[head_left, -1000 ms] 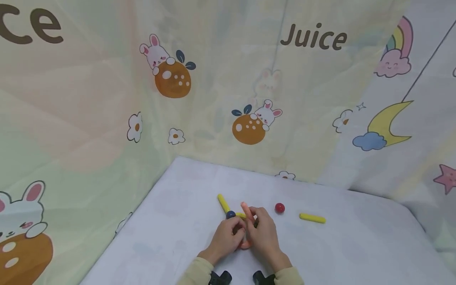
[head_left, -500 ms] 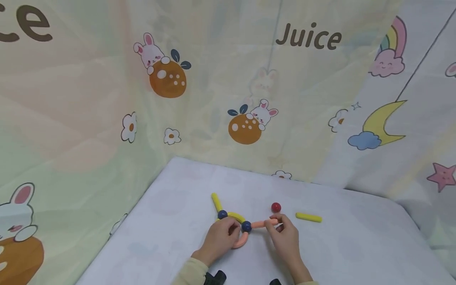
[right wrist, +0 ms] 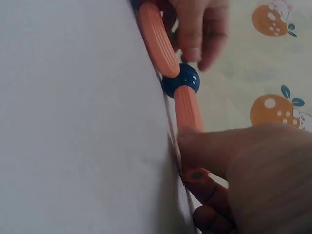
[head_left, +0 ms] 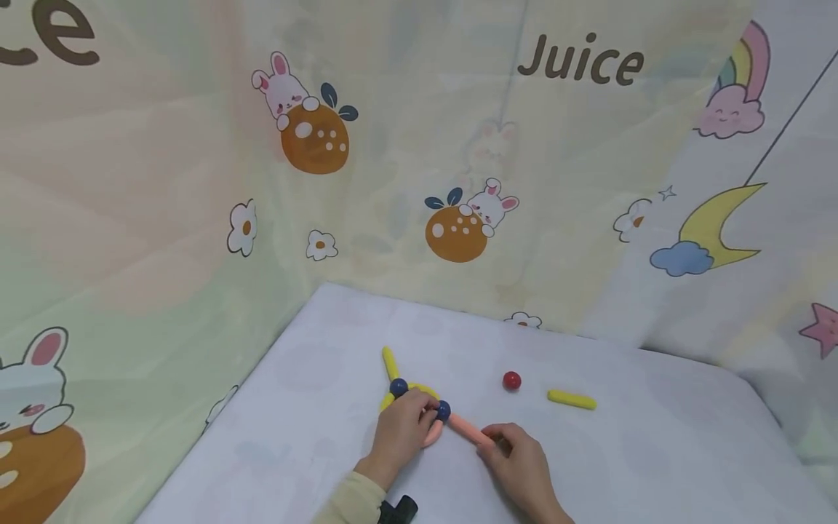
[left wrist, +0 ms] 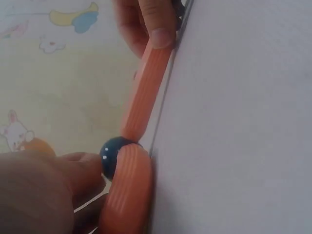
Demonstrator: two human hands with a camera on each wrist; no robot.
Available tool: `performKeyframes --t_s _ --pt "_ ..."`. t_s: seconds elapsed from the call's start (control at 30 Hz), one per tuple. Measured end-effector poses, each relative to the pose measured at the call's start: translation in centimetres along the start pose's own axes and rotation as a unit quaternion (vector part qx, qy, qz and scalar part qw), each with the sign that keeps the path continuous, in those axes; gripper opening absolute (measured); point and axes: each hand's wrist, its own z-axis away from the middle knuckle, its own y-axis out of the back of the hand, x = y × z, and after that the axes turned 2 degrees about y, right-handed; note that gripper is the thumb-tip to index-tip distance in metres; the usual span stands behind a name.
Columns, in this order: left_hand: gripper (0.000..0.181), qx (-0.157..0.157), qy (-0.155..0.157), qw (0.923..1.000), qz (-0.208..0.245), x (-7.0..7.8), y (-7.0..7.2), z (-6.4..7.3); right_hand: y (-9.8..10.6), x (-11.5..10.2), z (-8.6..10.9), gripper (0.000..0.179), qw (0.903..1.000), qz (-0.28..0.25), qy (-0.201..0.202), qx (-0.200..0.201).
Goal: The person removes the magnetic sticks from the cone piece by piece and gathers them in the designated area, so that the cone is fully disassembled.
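In the head view my right hand pinches the outer end of a straight orange magnetic rod. The rod's other end meets a dark blue ball, which the fingertips of my left hand hold. A curved orange rod joins the same ball in the left wrist view and runs back beneath my left hand. Curved yellow rods link toward a second blue ball, from which a straight yellow rod points away. My left hand covers part of this assembly.
On the white table, a loose red ball lies beyond my right hand. A loose yellow rod is to its right. A printed cloth rises behind the table.
The straight orange rod has swung from pointing up, through sideways, to slanting toward the near right. My right hand moved right and nearer with it. My left hand's fingertips moved onto the blue ball.
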Motion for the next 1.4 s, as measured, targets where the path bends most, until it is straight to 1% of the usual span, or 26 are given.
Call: performKeyframes --t_s 0.03,0.07,0.13,0.2,0.27,0.3,0.37,0.43,0.53,0.67,0.77,0.93,1.07,1.27,1.4 --pt "0.009 0.013 -0.016 0.9998 -0.004 0.2 0.1 0.0 -0.1 -0.1 0.2 0.022 1.0000 0.002 0.008 -0.002" --pt "0.010 0.016 -0.025 0.9996 -0.005 0.5 0.1 0.0 -0.1 -0.1 0.3 0.022 0.9999 0.005 0.015 -0.003" --pt "0.013 0.004 -0.037 0.9992 -0.015 1.0 0.3 0.0 -0.1 -0.2 0.5 0.024 0.9995 0.004 0.029 -0.009" --pt "0.016 -0.023 -0.044 0.9982 -0.033 1.5 0.4 0.2 -0.1 -0.2 0.5 0.024 0.9993 -0.001 0.033 -0.016" --pt "0.023 -0.064 -0.035 0.9955 -0.060 1.8 0.4 0.4 -0.1 -0.1 0.5 0.024 0.9991 -0.002 0.038 -0.020" --pt "0.026 -0.077 -0.033 0.9934 -0.079 1.9 0.4 0.5 -0.1 -0.1 0.5 0.023 0.9990 -0.002 0.040 -0.022" --pt "0.033 -0.090 -0.025 0.9900 -0.106 2.0 0.3 0.7 -0.1 0.0 0.4 0.022 0.9988 0.003 0.046 -0.017" --pt "0.038 -0.098 -0.012 0.9884 -0.115 1.9 0.3 0.8 -0.2 0.1 0.4 0.020 0.9988 0.005 0.048 -0.008" --pt "0.032 -0.099 -0.005 0.9903 -0.098 1.8 0.2 0.9 -0.4 0.2 0.4 0.020 0.9991 -0.001 0.041 0.008" --pt "0.024 -0.092 -0.011 0.9932 -0.071 1.8 0.1 1.0 -0.6 0.1 0.3 0.020 0.9998 -0.008 0.014 0.013" --pt "0.024 -0.090 -0.014 0.9939 -0.062 1.7 0.0 1.0 -0.7 -0.1 0.1 0.018 0.9999 -0.010 0.000 0.011" --pt "0.023 -0.100 -0.017 0.9938 -0.045 1.7 0.0 0.9 -0.5 -0.2 -0.1 0.016 0.9997 -0.016 -0.005 0.017" --pt "0.024 -0.105 -0.021 0.9934 -0.042 1.6 0.1 0.9 -0.5 -0.3 -0.1 0.015 0.9995 -0.021 -0.006 0.022" --pt "0.025 -0.108 -0.022 0.9926 -0.049 1.7 0.1 0.9 -0.5 -0.3 -0.2 0.015 0.9994 -0.017 -0.009 0.028" --pt "0.026 -0.112 -0.022 0.9919 -0.054 1.8 0.1 0.9 -0.5 -0.4 -0.3 0.014 0.9993 -0.015 -0.020 0.027"
